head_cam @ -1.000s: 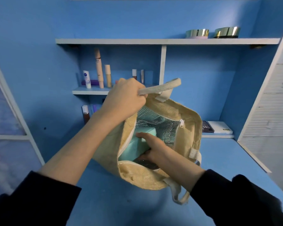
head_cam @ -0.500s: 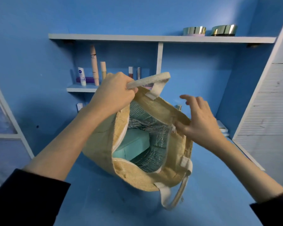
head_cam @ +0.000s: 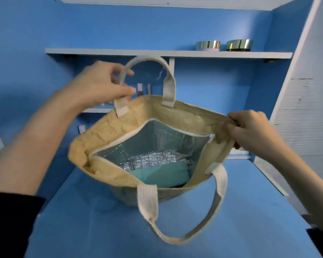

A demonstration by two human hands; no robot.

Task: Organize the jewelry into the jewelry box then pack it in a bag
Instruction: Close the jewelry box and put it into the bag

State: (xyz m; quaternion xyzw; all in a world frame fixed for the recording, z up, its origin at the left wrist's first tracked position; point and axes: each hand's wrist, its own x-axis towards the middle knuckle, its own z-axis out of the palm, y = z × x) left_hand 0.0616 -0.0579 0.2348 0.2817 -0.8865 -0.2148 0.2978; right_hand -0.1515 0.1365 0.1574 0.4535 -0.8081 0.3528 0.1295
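Observation:
A tan woven bag [head_cam: 112, 127] with a silver foil lining stands open on the blue table [head_cam: 101, 229]. The teal jewelry box [head_cam: 162, 176] lies at its bottom, partly hidden by the near rim. My left hand [head_cam: 101, 84] holds the far cream handle [head_cam: 149, 61] near its left end, the fingers loose around the strap. My right hand [head_cam: 254, 133] pinches the bag's right rim beside the zipper pull [head_cam: 212, 139]. The near handle [head_cam: 185, 235] hangs down onto the table.
White shelves [head_cam: 175, 53] run along the blue back wall. Two gold-rimmed round tins [head_cam: 224, 45] sit on the upper shelf, and cosmetic tubes [head_cam: 144, 89] show behind the bag on the lower one. A white slatted panel [head_cam: 304, 118] closes the right side.
My right hand came out of the bag, leaving the teal box inside, and took the right rim. The bag turned so its mouth faces me, and my left hand's grip on the handle loosened.

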